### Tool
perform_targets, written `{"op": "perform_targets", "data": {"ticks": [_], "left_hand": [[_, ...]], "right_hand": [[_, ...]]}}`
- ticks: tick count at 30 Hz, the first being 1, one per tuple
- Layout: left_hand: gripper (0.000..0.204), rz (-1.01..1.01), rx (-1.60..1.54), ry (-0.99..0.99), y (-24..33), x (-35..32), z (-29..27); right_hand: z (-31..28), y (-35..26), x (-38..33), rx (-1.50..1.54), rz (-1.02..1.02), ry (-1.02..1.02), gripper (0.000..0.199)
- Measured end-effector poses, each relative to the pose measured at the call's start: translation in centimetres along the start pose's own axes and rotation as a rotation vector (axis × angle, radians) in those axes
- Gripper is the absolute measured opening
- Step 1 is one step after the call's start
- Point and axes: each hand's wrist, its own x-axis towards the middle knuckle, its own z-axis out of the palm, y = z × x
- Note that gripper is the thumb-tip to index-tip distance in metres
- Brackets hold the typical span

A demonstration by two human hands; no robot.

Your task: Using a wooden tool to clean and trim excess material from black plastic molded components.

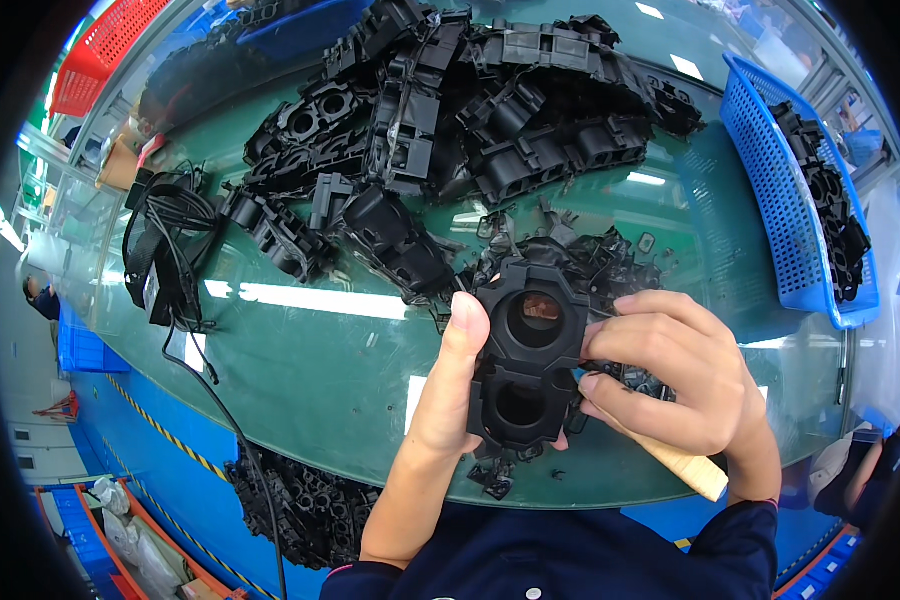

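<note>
In my left hand (448, 375) is a black plastic housing (536, 337) with two round openings, held upright above the table with the thumb along its left side. My right hand (675, 370) is closed around a tool with a beige wrapped handle (685, 462). The handle's end sticks out below the palm. Its working tip meets the housing's right edge, and the fingers hide its shape. Right fingertips also touch that edge. Behind the housing lie black plastic scraps (610, 258), partly covered by my hands.
A heap of similar black housings (400, 120) covers the far side of the green table (310, 380). At right stands a blue basket (770, 215) holding black parts. A coiled black cable (175, 225) lies at left, trailing over the edge. More black parts (295, 505) sit below the table.
</note>
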Motion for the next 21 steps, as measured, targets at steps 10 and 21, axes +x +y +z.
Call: {"op": "perform_targets", "data": {"ticks": [10, 21], "left_hand": [[0.073, 0.012, 0.074, -0.174, 0.0, 0.4, -1.5], [0.073, -0.049, -0.132, -0.056, 0.1, 0.6, -0.8]], "right_hand": [[1.2, -0.3, -0.2, -0.159, -0.045, 0.038, 0.014], [3.1, 1.4, -1.1, -0.217, -0.271, 0.1, 0.013]]}}
